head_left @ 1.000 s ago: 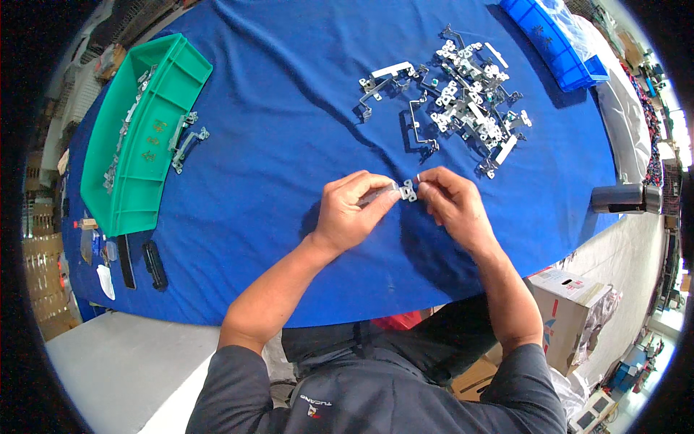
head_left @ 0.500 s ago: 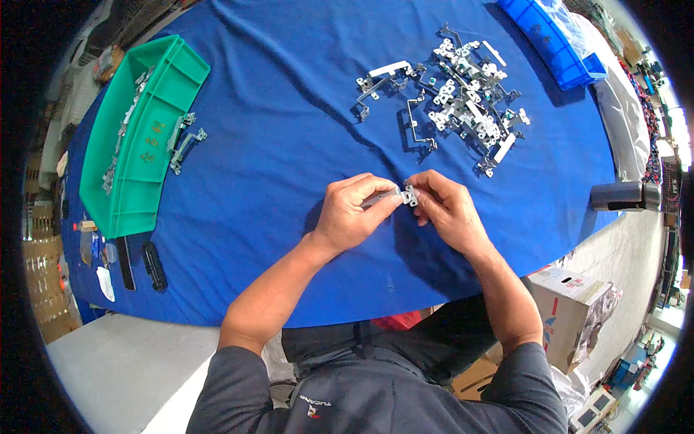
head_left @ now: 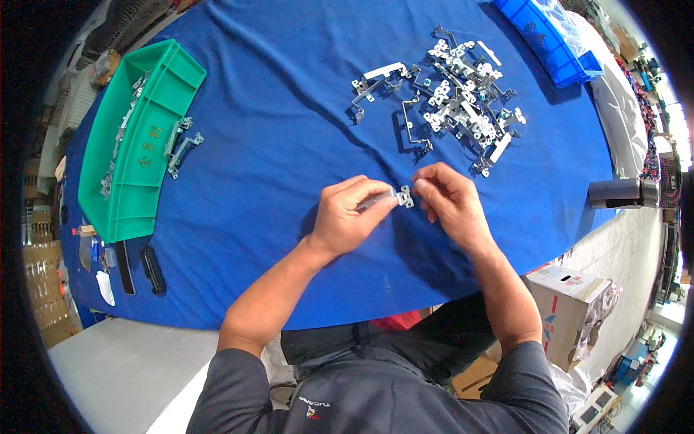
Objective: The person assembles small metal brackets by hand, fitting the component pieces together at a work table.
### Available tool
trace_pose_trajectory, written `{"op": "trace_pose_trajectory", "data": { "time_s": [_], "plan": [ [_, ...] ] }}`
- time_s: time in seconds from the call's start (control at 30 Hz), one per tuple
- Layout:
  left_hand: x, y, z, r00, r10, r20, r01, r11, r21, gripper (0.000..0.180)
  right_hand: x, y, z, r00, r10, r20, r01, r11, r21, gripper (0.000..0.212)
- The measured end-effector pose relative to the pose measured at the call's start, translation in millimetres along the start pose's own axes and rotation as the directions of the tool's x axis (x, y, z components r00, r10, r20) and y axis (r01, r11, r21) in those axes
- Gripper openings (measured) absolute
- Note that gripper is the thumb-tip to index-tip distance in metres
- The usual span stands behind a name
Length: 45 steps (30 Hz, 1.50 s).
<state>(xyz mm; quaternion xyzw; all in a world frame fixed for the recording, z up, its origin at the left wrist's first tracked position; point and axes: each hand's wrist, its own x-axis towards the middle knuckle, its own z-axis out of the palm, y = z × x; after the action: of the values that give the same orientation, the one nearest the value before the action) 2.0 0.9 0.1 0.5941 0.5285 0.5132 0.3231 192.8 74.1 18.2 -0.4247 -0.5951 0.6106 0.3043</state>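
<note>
My left hand [head_left: 348,215] pinches a small silver metal bracket [head_left: 405,197] between thumb and fingers. The bracket's flat plate with holes sticks out to the right of the fingertips, and the fingers cover most of the rest. My right hand [head_left: 454,206] is just right of the plate, a small gap away, its thumb and forefinger pressed together and the other fingers curled. Whatever lies between those fingertips is too small or hidden to make out. Beyond the hands, a heap of similar metal brackets [head_left: 470,108] lies on the blue cloth [head_left: 275,145].
At the left stands a green bin [head_left: 148,155] with metal parts inside, and two loose brackets [head_left: 184,152] beside it. A blue bin [head_left: 546,43] sits at the far right. Near the right edge is a black object [head_left: 623,194]; a cardboard box [head_left: 567,307] stands below the table.
My right hand has drawn back slightly from the bracket, upward and to the right, so the plate shows in full. My left hand keeps its hold.
</note>
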Motion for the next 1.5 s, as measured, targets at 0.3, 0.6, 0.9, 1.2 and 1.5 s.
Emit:
{"op": "trace_pose_trajectory", "data": {
  "time_s": [0.3,0.6,0.9,1.2,1.5],
  "plan": [
    [0,-1,-1,0.996,0.005,-0.087,-0.005,1.0,-0.005,0.011,-4,-4,4,0.98,0.12,0.156,-0.081,0.969,-0.234,0.016],
    [1,2,-1,1.0,-0.014,-0.027,0.014,1.0,-0.003,0.01,-4,-2,2,0.979,0.119,0.163,-0.082,0.974,-0.213,0.015],
    [-1,-2,-1,1.0,0.011,0.027,-0.011,1.0,0.016,0.01,-1,0,4,0.971,0.074,0.229,-0.078,0.997,0.009,0.019],
    [-1,-3,1,1.0,0.011,-0.019,-0.011,1.0,0.009,0.011,1,-3,-5,0.991,0.081,0.103,-0.071,0.993,-0.095,0.013],
    [-1,-1,0,0.996,-0.034,-0.084,0.031,0.999,-0.039,0.011,-3,-2,2,0.981,0.081,0.174,-0.035,0.966,-0.256,0.014]
  ]
}}
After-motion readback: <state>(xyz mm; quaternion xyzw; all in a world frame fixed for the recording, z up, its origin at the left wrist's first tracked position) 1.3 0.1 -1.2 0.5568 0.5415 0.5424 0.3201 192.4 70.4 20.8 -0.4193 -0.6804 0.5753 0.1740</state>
